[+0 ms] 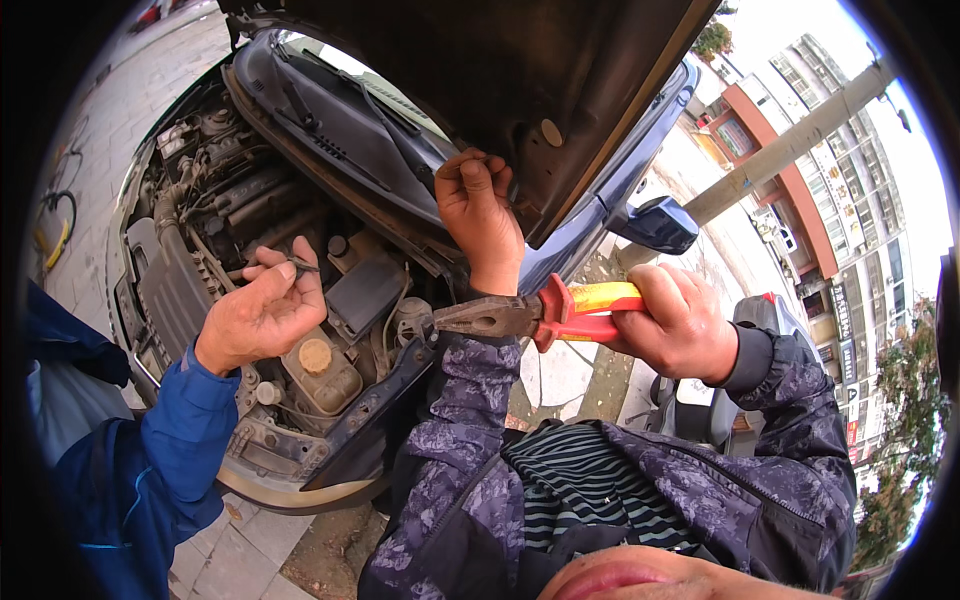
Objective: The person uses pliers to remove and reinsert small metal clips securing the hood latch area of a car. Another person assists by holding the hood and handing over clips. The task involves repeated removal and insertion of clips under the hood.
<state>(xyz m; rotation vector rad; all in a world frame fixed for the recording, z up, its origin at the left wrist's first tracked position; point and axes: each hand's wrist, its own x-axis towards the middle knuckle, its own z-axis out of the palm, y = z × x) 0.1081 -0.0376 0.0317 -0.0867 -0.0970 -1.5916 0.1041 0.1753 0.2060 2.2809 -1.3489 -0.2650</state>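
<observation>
My right hand [672, 318] is closed around the red and yellow handles of a pair of combination pliers [490, 317]. Their dark metal jaws point left, across my left wrist and sleeve, and look closed. Raised beside the underside of the open car hood [590, 60], my left hand [480, 208] has its fingers curled and thumb pressed in. Whatever lies between those fingertips is too small and dark to name. Over the engine bay [265, 205], a co-worker's hand [262, 308] pinches a small dark piece.
Below that hand sits a reservoir with a tan cap [315, 355]; a black box [367, 297] stands beside it. The co-worker's blue sleeve [185, 410] comes in from the left. A side mirror [660, 228] juts out at right, near a slanting pole [770, 160]. Paving surrounds the car.
</observation>
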